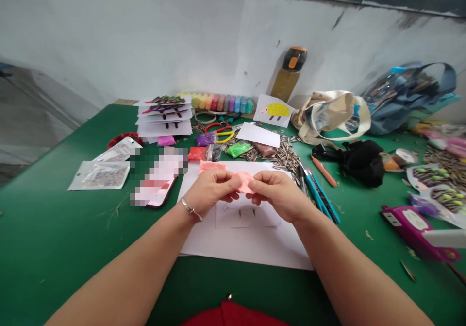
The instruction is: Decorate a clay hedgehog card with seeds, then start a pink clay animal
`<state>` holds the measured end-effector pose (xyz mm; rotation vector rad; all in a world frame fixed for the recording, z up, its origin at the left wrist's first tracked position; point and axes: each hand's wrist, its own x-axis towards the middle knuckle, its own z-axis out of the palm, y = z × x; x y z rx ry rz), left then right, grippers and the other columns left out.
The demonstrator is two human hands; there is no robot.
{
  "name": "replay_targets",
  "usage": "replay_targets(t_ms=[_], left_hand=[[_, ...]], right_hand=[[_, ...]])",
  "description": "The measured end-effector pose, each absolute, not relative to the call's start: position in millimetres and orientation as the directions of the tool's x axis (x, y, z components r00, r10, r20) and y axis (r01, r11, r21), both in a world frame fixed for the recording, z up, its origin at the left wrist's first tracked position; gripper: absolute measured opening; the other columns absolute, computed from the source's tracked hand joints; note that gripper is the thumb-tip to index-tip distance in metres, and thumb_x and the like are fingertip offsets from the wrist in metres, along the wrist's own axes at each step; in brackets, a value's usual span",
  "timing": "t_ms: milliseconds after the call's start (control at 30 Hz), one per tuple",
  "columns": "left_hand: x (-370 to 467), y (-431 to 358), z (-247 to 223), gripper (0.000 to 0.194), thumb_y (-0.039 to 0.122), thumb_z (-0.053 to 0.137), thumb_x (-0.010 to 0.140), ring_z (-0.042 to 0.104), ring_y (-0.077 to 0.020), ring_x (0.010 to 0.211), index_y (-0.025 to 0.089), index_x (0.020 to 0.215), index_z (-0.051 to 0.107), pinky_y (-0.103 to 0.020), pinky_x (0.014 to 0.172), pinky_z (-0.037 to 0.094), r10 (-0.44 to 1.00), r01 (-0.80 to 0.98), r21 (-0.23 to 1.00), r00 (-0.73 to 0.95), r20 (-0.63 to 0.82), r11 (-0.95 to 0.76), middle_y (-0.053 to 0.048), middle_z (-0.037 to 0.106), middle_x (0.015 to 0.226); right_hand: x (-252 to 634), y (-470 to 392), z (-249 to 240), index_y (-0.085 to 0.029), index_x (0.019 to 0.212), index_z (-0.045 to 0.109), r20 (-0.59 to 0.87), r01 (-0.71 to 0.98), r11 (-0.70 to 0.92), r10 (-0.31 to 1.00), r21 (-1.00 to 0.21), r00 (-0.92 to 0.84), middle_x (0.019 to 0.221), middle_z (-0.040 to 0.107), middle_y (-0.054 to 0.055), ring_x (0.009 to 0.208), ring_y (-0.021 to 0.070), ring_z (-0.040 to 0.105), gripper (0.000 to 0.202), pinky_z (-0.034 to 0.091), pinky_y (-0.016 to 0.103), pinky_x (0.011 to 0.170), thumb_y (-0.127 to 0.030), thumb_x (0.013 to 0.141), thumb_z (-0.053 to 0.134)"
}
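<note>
Between my two hands is a flattened piece of pink modelling clay (243, 181), pinched from both sides above the white paper. My left hand (214, 186), with a silver bracelet at the wrist, grips its left edge between thumb and fingers. On the opposite edge, my right hand (274, 190) has the same thumb-and-finger hold. Below them lies a smaller drawing sheet (247, 219) with a few dark marks, resting on larger white paper (233, 246). A pink clay packet (212, 165) is just behind my left hand.
Sunflower seeds (287, 153), clay packets (238, 148) and scissors (225, 135) lie behind the paper. A phone (163, 180) and bead bags (100, 174) are on the left. Blue pens (320, 197), a black item (364, 163) and a purple tape dispenser (418, 233) are on the right.
</note>
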<state>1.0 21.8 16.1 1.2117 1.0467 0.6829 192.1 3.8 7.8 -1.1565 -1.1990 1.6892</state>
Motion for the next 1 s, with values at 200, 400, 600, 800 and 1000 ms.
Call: replay_targets(t_ms=[200,400,600,800,1000], left_hand=[[2.1,20.9,14.8,0.033,0.043,0.073,0.071,0.060,-0.0119,0.064,0.012,0.077,0.064,-0.023,0.059,0.049,0.865,0.081,0.958,0.415,-0.282,0.273,-0.003,0.064,0.070],[1.1,22.6,12.6,0.031,0.041,0.074,0.070,0.058,-0.0104,0.059,0.012,0.070,0.062,-0.023,0.057,0.048,0.906,0.026,0.971,0.354,-0.233,0.239,-0.001,0.060,0.067],[0.0,23.4,12.2,0.031,0.041,0.069,0.076,0.059,-0.0112,0.065,0.011,0.078,0.065,-0.024,0.061,0.049,0.912,0.019,0.975,0.351,-0.214,0.221,-0.004,0.062,0.078],[0.7,21.5,14.3,0.038,0.049,0.067,0.075,0.063,-0.0161,0.073,0.013,0.084,0.067,-0.028,0.065,0.050,0.877,0.050,0.965,0.406,-0.256,0.259,-0.006,0.065,0.083],[1.7,19.9,18.8,0.031,0.046,0.066,0.076,0.063,-0.0194,0.086,0.016,0.083,0.072,-0.028,0.071,0.050,0.869,0.144,0.969,0.432,-0.243,0.199,-0.008,0.070,0.088]], right_hand=[[191.0,0.1,13.8,-0.014,0.072,0.065,-0.217,0.075,-0.204,0.930,-0.976,-0.296,0.065,0.065,0.004,0.057,0.0120,0.059,0.025,0.047,0.026,0.056,-0.038,0.077,0.068],[192.7,3.6,12.7,-0.018,0.103,0.065,-0.307,-0.160,-0.371,0.896,-0.915,-0.322,0.076,0.068,0.005,0.069,0.0170,0.066,0.038,0.054,0.033,0.067,-0.045,0.076,0.068],[193.3,4.7,11.7,-0.017,0.089,0.068,-0.331,-0.197,-0.416,0.874,-0.888,-0.355,0.078,0.067,0.006,0.074,0.0167,0.064,0.023,0.053,0.032,0.068,-0.036,0.077,0.068],[192.9,3.4,8.8,-0.016,0.080,0.068,-0.241,-0.182,-0.297,0.931,-0.938,-0.275,0.068,0.064,0.002,0.062,0.0112,0.059,0.015,0.046,0.025,0.061,-0.031,0.076,0.069],[195.3,3.4,12.3,-0.015,0.074,0.068,-0.211,-0.087,-0.246,0.933,-0.965,-0.293,0.067,0.062,0.002,0.060,0.0107,0.055,0.015,0.042,0.025,0.058,-0.030,0.077,0.066]])
